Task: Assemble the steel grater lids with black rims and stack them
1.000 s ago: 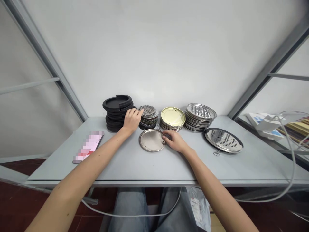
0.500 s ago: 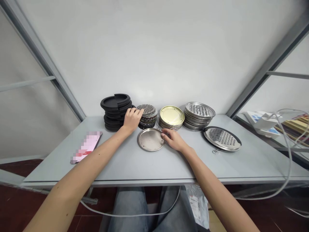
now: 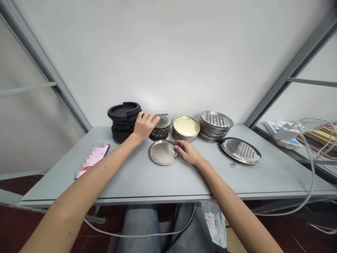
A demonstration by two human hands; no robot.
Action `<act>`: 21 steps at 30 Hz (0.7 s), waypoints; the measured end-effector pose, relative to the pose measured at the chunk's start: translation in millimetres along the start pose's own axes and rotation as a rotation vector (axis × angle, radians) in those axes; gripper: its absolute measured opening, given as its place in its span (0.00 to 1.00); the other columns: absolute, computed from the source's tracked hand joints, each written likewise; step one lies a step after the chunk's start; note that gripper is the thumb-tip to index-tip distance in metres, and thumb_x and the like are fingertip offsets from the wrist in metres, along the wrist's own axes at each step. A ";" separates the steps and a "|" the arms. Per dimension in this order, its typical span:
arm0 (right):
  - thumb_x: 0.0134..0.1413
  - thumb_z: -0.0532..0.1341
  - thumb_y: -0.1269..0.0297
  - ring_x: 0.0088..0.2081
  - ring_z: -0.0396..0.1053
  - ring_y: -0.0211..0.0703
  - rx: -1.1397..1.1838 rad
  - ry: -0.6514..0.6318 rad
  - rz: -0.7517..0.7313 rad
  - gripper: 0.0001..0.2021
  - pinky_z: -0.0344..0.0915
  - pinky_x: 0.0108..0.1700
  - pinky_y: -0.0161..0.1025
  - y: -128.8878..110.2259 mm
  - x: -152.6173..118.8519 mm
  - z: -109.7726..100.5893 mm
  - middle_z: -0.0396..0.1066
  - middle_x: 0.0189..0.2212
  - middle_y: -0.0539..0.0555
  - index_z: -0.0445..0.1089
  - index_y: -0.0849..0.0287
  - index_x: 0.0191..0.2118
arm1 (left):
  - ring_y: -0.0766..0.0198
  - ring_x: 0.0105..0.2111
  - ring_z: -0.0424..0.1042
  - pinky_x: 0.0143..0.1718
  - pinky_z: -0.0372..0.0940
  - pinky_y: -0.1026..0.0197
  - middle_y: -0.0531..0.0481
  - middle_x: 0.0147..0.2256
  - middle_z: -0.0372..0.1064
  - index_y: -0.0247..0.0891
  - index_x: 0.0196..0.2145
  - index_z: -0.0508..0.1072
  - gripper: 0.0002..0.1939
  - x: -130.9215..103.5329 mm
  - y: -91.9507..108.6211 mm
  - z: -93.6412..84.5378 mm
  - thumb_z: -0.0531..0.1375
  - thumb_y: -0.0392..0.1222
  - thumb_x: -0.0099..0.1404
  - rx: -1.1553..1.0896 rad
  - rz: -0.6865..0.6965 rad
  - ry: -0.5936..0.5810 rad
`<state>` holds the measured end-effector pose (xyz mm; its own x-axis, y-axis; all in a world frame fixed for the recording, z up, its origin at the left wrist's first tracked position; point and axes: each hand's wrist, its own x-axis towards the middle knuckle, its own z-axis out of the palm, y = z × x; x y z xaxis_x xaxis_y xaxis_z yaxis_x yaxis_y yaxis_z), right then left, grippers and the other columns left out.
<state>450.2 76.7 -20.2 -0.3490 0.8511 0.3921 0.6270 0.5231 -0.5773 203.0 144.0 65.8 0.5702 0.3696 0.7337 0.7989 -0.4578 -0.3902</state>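
My left hand (image 3: 145, 124) is at the stack of small spiked grater discs (image 3: 160, 130), its fingers closed on the top disc, which looks tilted up. My right hand (image 3: 187, 151) rests on the table with its fingers closed on the right rim of a round metal plate (image 3: 163, 152). That plate lies flat in front of the small stack. Behind my right hand stands a stack of gold-coloured lids (image 3: 186, 126). To its right is a stack of larger grater discs (image 3: 216, 121).
Black rings (image 3: 123, 119) are piled at the back left. A phone (image 3: 92, 158) lies on the left of the table (image 3: 163, 182). On the right sits a black-rimmed grater disc (image 3: 240, 150) beside small metal rings (image 3: 233, 164). A white cable (image 3: 313, 175) hangs further right.
My left hand has lifted slightly and shifted right over the small discs, and the top disc now shows tilted up. My right hand stays at the metal plate. The view has shifted slightly.
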 end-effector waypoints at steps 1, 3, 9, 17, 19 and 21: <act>0.63 0.53 0.58 0.45 0.71 0.48 0.000 0.000 -0.002 0.15 0.65 0.49 0.43 0.8 0.2 0.5 0.74 0.46 0.59 0.69 0.60 0.49 | 0.55 0.38 0.68 0.45 0.58 0.47 0.43 0.38 0.73 0.41 0.41 0.73 0.16 -0.3 -0.6 -1.8 0.46 0.33 0.72 -0.013 -0.036 0.040; 0.63 0.52 0.59 0.45 0.71 0.48 0.001 0.000 -0.007 0.15 0.65 0.49 0.44 2.5 0.4 1.4 0.74 0.45 0.59 0.69 0.59 0.50 | 0.55 0.40 0.69 0.47 0.57 0.46 0.44 0.40 0.74 0.41 0.41 0.72 0.14 -2.7 -1.1 -7.6 0.47 0.33 0.72 -0.051 -0.092 0.115; 0.62 0.53 0.58 0.49 0.70 0.50 0.025 0.037 -0.020 0.16 0.64 0.53 0.46 4.6 0.5 2.6 0.73 0.48 0.60 0.69 0.60 0.50 | 0.57 0.40 0.70 0.45 0.57 0.47 0.47 0.38 0.75 0.41 0.30 0.68 0.11 -21.7 11.8 -38.3 0.51 0.33 0.70 -0.176 -0.106 0.236; 0.64 0.49 0.56 0.48 0.71 0.49 0.300 0.176 0.082 0.18 0.64 0.53 0.47 4.6 4.4 0.5 0.75 0.44 0.58 0.72 0.59 0.45 | 0.62 0.35 0.70 0.40 0.63 0.55 0.49 0.35 0.75 0.41 0.27 0.62 0.12 -69.7 53.9 -46.7 0.56 0.27 0.64 -0.264 0.100 0.358; 0.63 0.50 0.53 0.46 0.72 0.48 0.363 0.189 0.113 0.18 0.65 0.52 0.46 4.2 5.6 0.1 0.75 0.41 0.57 0.72 0.59 0.44 | 0.62 0.34 0.69 0.39 0.63 0.55 0.48 0.34 0.75 0.41 0.26 0.61 0.13 -77.7 59.0 -45.0 0.55 0.27 0.65 -0.291 0.048 0.356; 0.62 0.52 0.51 0.44 0.72 0.48 0.403 0.183 0.139 0.19 0.66 0.49 0.46 3.2 6.3 0.4 0.76 0.39 0.57 0.72 0.59 0.43 | 0.62 0.33 0.69 0.38 0.63 0.55 0.47 0.34 0.75 0.41 0.25 0.60 0.13 -81.8 60.6 -44.7 0.55 0.27 0.65 -0.306 0.009 0.344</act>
<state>449.7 83.8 -19.9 -0.1294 0.9116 0.3901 0.3258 0.4106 -0.8516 196.3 49.9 7.1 0.4386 0.0981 0.8933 0.6711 -0.6969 -0.2530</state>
